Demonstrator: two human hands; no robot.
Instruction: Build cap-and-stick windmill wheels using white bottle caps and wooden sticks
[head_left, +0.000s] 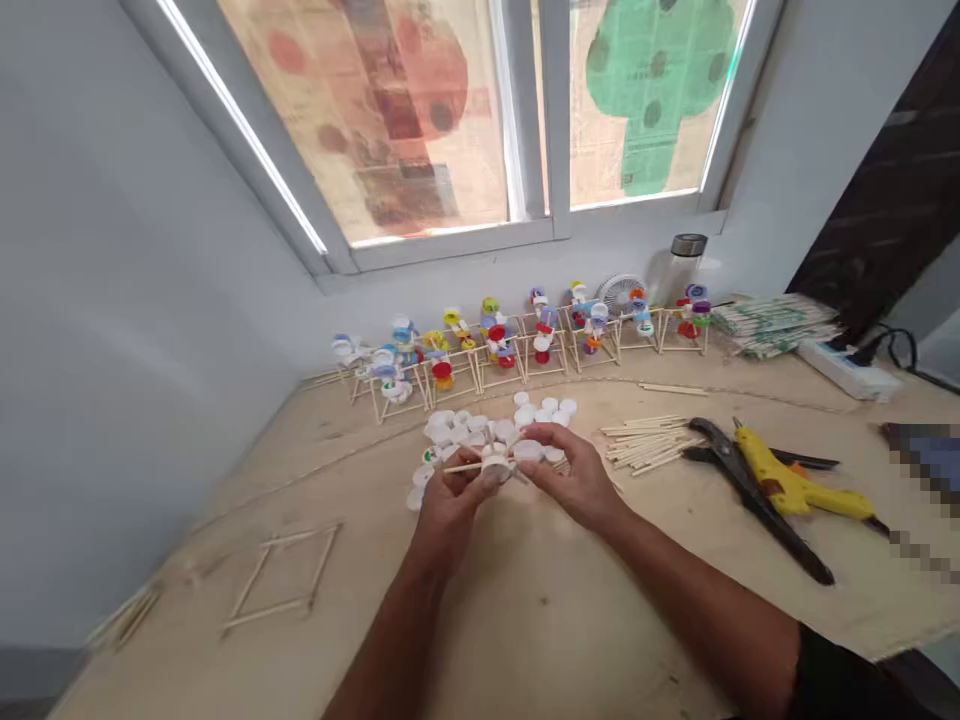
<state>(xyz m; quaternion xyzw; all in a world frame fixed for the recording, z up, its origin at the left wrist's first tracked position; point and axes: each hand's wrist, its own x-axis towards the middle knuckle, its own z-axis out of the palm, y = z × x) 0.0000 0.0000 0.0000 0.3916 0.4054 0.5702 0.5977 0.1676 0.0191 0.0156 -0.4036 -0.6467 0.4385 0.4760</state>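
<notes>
Between my hands, above the table, is a white bottle-cap hub (496,466) with thin wooden sticks fanning out from it. My left hand (452,497) has its fingers closed round the hub from the left. In the fingers of my right hand (574,478) is a white bottle cap (529,452), held at the right side of the hub, near the sticks. Whether the cap touches a stick I cannot tell. Loose white bottle caps (441,433) lie on the table just behind both hands.
Stick frames with coloured cap wheels (499,345) line the wall. Right are wooden sticks (649,442), dark pliers (750,490), a yellow glue gun (795,485) and a power strip (847,372). A square stick frame (281,575) lies left. A flask (684,268) stands behind.
</notes>
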